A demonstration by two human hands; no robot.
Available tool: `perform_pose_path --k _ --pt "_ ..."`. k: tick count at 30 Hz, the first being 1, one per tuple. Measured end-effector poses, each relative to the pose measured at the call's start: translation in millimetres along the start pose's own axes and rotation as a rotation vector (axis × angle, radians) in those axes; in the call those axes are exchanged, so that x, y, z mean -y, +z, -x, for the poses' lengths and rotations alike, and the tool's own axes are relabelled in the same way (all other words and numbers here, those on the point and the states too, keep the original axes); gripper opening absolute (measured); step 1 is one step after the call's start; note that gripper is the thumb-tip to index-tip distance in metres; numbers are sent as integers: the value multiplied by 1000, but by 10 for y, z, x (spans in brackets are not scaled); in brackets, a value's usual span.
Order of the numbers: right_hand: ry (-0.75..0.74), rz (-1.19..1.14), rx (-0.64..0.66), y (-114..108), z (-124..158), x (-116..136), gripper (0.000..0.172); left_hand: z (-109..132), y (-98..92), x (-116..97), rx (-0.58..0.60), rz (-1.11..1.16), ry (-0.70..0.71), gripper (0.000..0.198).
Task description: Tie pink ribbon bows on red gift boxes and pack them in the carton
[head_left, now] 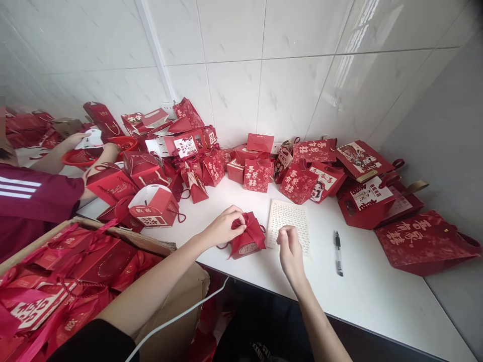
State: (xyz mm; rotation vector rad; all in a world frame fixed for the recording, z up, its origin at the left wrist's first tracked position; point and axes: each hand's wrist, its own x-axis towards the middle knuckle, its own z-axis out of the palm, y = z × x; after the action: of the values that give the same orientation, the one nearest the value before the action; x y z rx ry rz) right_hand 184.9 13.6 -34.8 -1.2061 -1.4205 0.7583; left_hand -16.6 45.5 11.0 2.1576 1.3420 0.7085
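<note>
A small red gift box [247,249] with a pale round pattern on its front stands near the table's front edge. On its top lies a red ribbon [253,229], gathered into a bow shape. My left hand [227,224] pinches this ribbon from the left side. To the right of the box, my right hand [290,247] is raised with its fingers curled closed. Whatever sits between those fingers, if anything, is hidden. Behind the right hand, a handwritten sheet of paper [285,213] lies flat, partly covered by it.
Several red gift boxes [256,176] line the wall, more [370,196] at right. A black-capped pen [338,254] lies right of the paper. An open carton [166,244] full of red boxes is at front left, a white cable [181,314] beside it. A co-worker [41,201] handles a white piece over a red basket [81,160].
</note>
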Motion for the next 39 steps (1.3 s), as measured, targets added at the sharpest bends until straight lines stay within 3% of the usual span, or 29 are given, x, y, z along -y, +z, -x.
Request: perform_pose_path --k 2,5,9,12,14,16,19,21,23,25,33,39 --pt "186 105 239 -42 -24 13 44 -6 -4 4 -2 -1 6 6" --pt "267 59 480 -5 -8 43 49 -2 -11 8 -2 1 17 6" --pt "201 -79 514 53 23 34 44 13 -16 13 -8 8 8 7" --pt "169 -29 488 2 -76 28 43 12 -21 15 5 7 3 9" --pt "84 49 397 -32 -237 46 36 10 -40 15 13 -4 21 10" --pt "-99 110 348 -20 -450 79 23 15 -78 18 -3 -25 50 9" --pt "-370 136 574 90 -755 132 29 42 -148 38 -70 -70 55 11" --pt "-422 135 759 181 -888 157 32 65 -179 63 -119 -109 15 17" --pt "-395 119 852 244 -947 166 22 84 -192 82 -143 -140 -28 13" --pt "-337 83 852 261 -944 160 11 97 -198 79 -143 -153 -54 7" --pt "-221 110 564 91 -728 117 16 163 -233 -63 -57 -26 -159 22" --pt "-73 96 598 49 -659 168 22 169 -220 32 98 368 -221 25"
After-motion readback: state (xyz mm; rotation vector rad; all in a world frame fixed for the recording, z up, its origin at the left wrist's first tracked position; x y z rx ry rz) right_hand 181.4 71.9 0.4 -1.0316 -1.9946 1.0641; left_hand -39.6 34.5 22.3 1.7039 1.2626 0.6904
